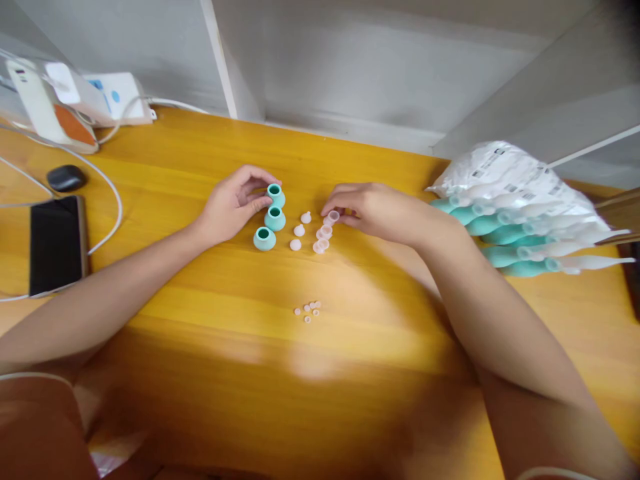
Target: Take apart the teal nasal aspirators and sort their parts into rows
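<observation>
From my remote feed, the left hand (231,208) had its fingers pinching the farthest of 3 teal cups (275,195) on the yellow counter (200,313), while the right hand (373,210) pinched a clear cap (333,217) just beside them.

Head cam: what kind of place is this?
Probably a home or small-workshop desk used for hand assembly: a wooden table against a grey wall, teal bulbs and clear caps set in rows, bagged finished units, a phone with cables.
</observation>
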Motion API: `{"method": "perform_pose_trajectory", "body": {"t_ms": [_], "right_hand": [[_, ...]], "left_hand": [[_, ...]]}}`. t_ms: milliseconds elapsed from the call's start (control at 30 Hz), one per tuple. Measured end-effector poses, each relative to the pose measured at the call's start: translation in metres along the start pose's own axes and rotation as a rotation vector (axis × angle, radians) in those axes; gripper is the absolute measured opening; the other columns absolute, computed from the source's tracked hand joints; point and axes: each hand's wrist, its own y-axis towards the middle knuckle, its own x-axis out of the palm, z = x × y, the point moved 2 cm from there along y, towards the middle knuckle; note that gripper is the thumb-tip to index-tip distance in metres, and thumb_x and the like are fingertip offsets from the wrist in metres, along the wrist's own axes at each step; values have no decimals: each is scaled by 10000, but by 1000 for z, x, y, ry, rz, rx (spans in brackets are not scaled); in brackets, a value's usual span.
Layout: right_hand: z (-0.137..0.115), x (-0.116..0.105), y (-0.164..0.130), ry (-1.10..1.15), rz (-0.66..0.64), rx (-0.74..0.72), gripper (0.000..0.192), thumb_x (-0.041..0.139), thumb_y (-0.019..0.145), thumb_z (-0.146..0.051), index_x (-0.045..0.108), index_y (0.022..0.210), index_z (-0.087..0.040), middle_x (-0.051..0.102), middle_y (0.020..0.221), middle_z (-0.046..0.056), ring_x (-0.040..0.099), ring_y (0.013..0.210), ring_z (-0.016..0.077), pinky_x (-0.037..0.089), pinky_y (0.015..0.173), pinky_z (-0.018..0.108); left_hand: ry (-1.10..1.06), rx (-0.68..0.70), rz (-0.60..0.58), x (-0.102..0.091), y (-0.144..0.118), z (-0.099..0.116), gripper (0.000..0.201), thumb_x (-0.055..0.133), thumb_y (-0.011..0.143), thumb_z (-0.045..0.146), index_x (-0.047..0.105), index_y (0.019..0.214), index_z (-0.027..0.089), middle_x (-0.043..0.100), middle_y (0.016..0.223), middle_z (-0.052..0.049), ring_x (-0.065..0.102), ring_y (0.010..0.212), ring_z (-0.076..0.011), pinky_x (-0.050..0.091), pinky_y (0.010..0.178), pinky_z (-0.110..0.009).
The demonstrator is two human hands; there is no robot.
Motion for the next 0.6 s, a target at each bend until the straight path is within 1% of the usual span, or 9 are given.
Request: {"method": "perform_pose_trajectory", "body": {"t_ms": [67,167,267,367,467,533,600], "right_hand": [[3,2,0,20,-1,-5,248,609,993,-181,823,1097,-254,788,1075,84,716,919,257,542,876,383],[5,4,1,25,-3,-1,242,607,982,-176,819,1081,-240,781,1076,92,716,909,258,552,886,396],[5,3,0,37,1,9,242,604,981,-169,815,1081,-233,778,1079,96,714,908,255,560,886,401],[3,-1,-1,105,-26,46,202,671,969,-227,808,1117,-235,768,1101,93,718,905,248,577,847,386],[1,-4,-3,193,-71,108,241,763,941,-313,794,1168,-239,748,1121,84,721,892,240,588,809,379],[1,-4,-3,222,-69,115,220,784,938,-335,795,1138,-244,741,1102,74,718,891,237,589,821,383],[2,-2,-2,228,-57,92,163,768,959,-341,803,1085,-243,738,1088,72,716,906,234,587,845,386]], "left_hand": [[-3,6,-11,1,1,0,250,817,988,353,693,1191,277,781,1333,-107,741,1330,-327,593,1192,-615],[-15,-22,-36,2,2,1,246,817,991,382,684,1177,292,761,1330,-105,736,1331,-340,582,1187,-618],[-14,-23,-51,1,4,-1,287,825,983,437,683,1193,303,732,1346,-81,702,1333,-338,566,1177,-627],[28,-11,-45,-2,5,-6,351,833,969,492,681,1215,294,692,1352,-26,645,1298,-296,551,1165,-609],[66,-44,-56,-5,6,-10,391,781,1002,518,661,1292,284,672,1362,7,584,1303,-261,536,1159,-569],[73,-63,-56,-7,6,-11,425,763,1012,540,652,1328,279,677,1358,15,566,1313,-252,526,1157,-543],[67,-70,-47,-8,5,-12,464,779,997,579,656,1324,274,691,1333,21,573,1302,-244,524,1153,-520]]}}
